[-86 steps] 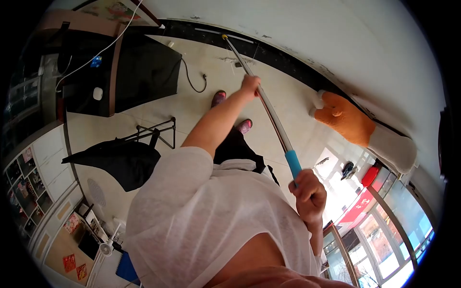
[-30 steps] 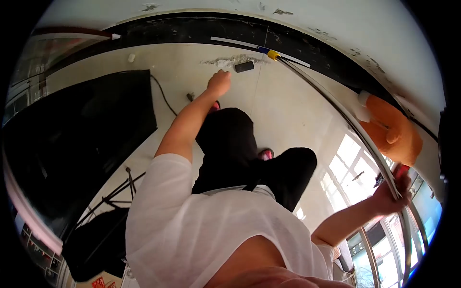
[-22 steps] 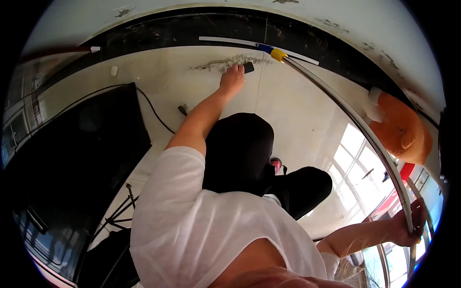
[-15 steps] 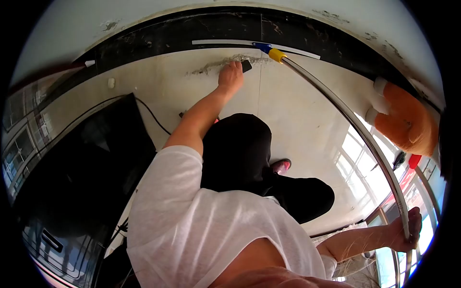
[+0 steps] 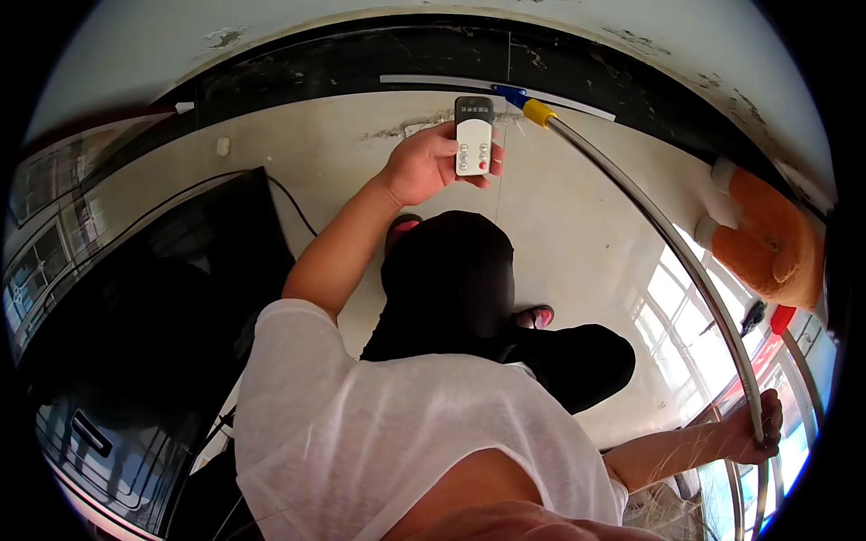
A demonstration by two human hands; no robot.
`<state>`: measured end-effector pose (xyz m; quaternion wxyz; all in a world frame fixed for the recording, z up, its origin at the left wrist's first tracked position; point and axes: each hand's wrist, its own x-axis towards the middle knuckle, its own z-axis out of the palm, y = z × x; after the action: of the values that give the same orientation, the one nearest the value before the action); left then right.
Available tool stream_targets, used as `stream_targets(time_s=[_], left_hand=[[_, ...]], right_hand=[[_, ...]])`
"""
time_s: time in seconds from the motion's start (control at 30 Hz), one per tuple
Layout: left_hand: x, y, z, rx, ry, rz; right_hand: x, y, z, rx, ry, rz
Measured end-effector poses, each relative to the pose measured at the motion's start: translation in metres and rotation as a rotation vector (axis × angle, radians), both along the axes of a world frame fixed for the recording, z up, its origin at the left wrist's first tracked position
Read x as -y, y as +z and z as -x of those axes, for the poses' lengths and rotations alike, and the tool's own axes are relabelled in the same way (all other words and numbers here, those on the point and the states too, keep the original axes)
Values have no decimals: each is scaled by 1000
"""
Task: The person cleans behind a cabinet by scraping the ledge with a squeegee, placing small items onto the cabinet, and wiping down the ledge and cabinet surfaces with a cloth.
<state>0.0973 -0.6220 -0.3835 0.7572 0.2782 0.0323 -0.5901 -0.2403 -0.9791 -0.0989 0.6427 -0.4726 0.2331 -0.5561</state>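
Remote (image 5: 474, 135) at twelve o'clock, held in left grip (image 5: 420, 166).
Right grip (image 5: 754, 430), at four, holds pole (image 5: 591, 157), which may slip if loosened.

One left hand (image 5: 422, 168), one right hand (image 5: 756, 435), one remote control (image 5: 474, 126) with one red button (image 5: 483, 166), and one metal pole (image 5: 666, 231) with one yellow collar (image 5: 538, 114) share the scene. Two shoes (image 5: 534, 316), two knees (image 5: 451, 252), one white shirt (image 5: 424, 419), one orange plush toy (image 5: 767, 261) and one black cord (image 5: 295, 205) also appear.

They wear a white T-shirt (image 5: 424, 410), black trousers (image 5: 451, 279) and pinkish footwear (image 5: 538, 316).
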Motion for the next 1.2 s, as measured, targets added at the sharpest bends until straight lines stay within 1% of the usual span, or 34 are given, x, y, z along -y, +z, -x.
stream_targets(time_s=[0.07,0.2,0.27,0.3,0.43,0.5,0.53,0.6,0.63,0.7,0.73,0.8,0.83,0.87,0.9,0.93,0.97,1.0,1.03,1.1,1.13,1.17,1.2], left_hand=[[4,32,0,65,0,119],[13,77,5,113,-36,107],[16,95,8,243,-62,104],[16,98,9,244,-53,133],[17,114,12,306,-60,130],[17,115,15,421,-20,176],[17,115,16,424,-22,175],[18,118,16,539,0,52],[18,118,16,541,1,51],[19,113,14,567,0,-99],[17,111,12,567,0,-101],[11,102,5,497,93,-149],[3,94,-6,621,142,-182],[-4,87,-19,681,255,-149],[-10,85,-29,698,384,-255],[-17,79,-39,650,496,-329],[-25,69,-47,664,523,-423],[-34,55,-54,679,552,-517],[-42,35,-59,748,476,-647],[-57,-9,-58,871,299,-885],[-67,-40,-60,1028,120,-1080],[-74,-77,-56,1459,86,-1258],[-72,-89,-53,1371,-32,-1270]], right_hand=[[0,-3,8,-90,26,15],[-1,-13,26,-87,6,-6],[4,-18,43,176,187,-188],[-3,-19,39,186,105,-179],[-8,-26,44,295,87,-208],[-10,-27,44,233,21,-157],[-11,-28,45,200,-11,-131],[-10,-29,48,218,0,-136],[-9,-30,50,232,12,-139],[-9,-32,52,238,4,-146],[-9,-32,53,240,-7,-152],[-8,-34,56,246,-16,-151],[-7,-34,57,251,-26,-148],[-8,-33,58,247,-27,-151],[-9,-33,57,208,-87,-102],[-9,-32,55,170,-144,-54],[-7,-30,58,169,-138,-59],[-2,-27,68,303,-34,-121],[5,-24,80,436,70,-183],[22,-20,110,299,31,-81],[22,-20,110,324,102,-118],[22,-19,110,347,171,-157],[20,-20,106,309,118,-131]])
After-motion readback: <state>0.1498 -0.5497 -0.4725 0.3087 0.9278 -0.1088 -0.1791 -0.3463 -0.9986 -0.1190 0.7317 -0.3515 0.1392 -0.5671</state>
